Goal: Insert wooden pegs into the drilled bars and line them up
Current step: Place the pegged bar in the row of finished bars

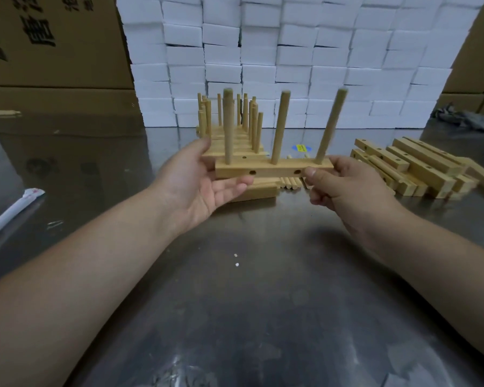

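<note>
1. One wide-angle camera, worn on the head, is used; it is aimed forward and down across a metal table (263, 317).
2. The left hand (196, 180) and right hand (344, 188) are taken in close, reaching in from 7 and 5 o'clock and gripping a bar (274, 171) near centre.
3. A wall of white boxes (291, 65) is framed at 12 o'clock, well behind.

Open steel tabletop (249, 303) in front — pegged bars (236, 142) behind, bar pile (419, 166) right, white boxes (291, 65) beyond
</note>
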